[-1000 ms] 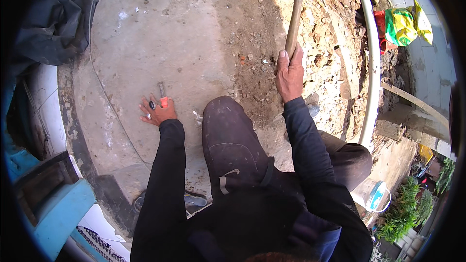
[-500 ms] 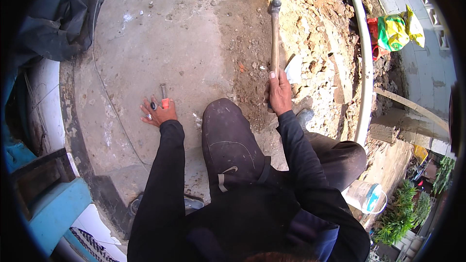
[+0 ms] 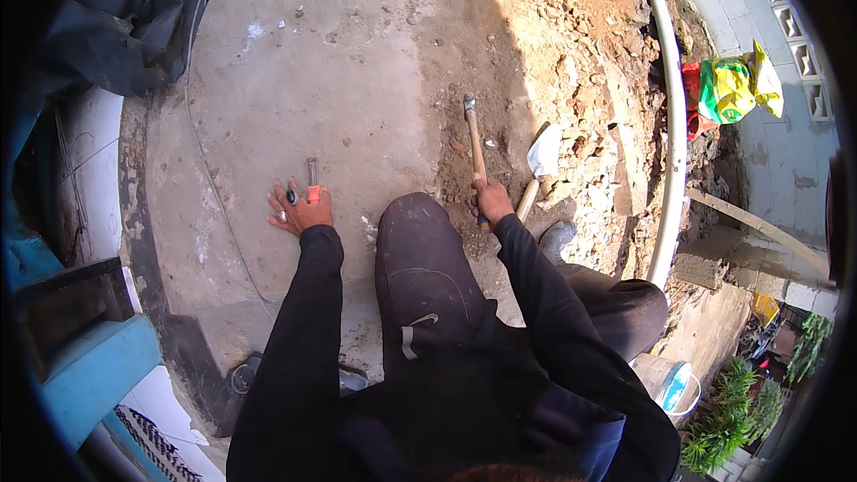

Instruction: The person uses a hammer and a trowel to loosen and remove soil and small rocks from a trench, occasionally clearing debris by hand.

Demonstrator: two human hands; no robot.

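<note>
A chisel point(image 3: 312, 181) with a bright metal shank and an orange-red grip sticks out between the thumb and forefinger of my left hand point(image 3: 304, 212). The other fingers of that hand spread over the concrete, and rings show on them. To the right of my knee, my right hand point(image 3: 493, 200) is wrapped round the wooden handle of a hammer point(image 3: 476, 141), whose metal head points away from me. Just right of this hand lies a trowel point(image 3: 543, 153) with a pale blade and wooden handle.
Broken rubble point(image 3: 580, 80) borders the concrete floor point(image 3: 357, 62) on the right, beside a long white pipe point(image 3: 670, 125). A thin cable point(image 3: 207, 165) runs down the left. Beyond are a dark tarp point(image 3: 116, 27), a green-and-yellow bag point(image 3: 728, 89) and a white bucket point(image 3: 662, 375).
My right hand has drawn the hammer toward me and to the left, and its head sits lower in view. The trowel now shows more fully. My left hand keeps its place on the concrete.
</note>
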